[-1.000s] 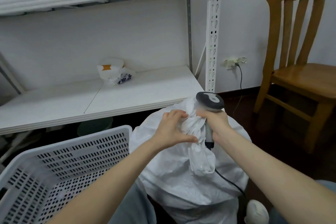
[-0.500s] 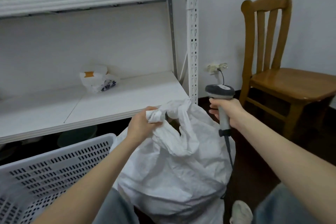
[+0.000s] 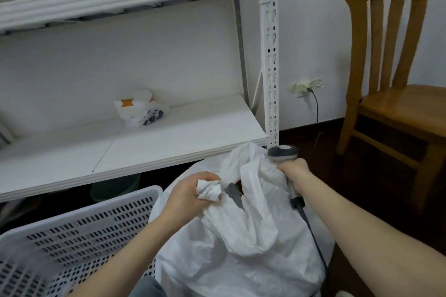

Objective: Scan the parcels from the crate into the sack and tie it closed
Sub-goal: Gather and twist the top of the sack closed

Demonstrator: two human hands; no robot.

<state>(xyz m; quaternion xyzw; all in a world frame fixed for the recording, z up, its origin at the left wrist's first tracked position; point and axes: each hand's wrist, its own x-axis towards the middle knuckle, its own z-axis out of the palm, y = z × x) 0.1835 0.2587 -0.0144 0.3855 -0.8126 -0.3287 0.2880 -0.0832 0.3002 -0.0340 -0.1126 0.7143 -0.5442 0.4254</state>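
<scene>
A full white woven sack (image 3: 241,243) stands on the floor between my knees. My left hand (image 3: 188,195) grips a bunched corner of its mouth at the left. My right hand (image 3: 295,172) grips the grey handheld scanner (image 3: 282,153) by its handle and pinches the right side of the sack's mouth against it. A small dark gap shows between the two gathered parts. The scanner's black cable (image 3: 313,236) trails down the sack's right side. The white perforated crate (image 3: 79,231) sits at lower left; its inside is mostly out of view.
A white metal shelf unit (image 3: 169,142) stands behind the sack, with a small white plastic bag (image 3: 140,109) on its lower board. A wooden chair (image 3: 391,94) stands at the right on the dark floor. A wall socket with a plugged cord (image 3: 307,85) is beside it.
My hands, together at the sack's top a second ago, pulled apart, each drawing a piece of the mouth outward. Since half a second ago my right hand has come back to the sack's edge.
</scene>
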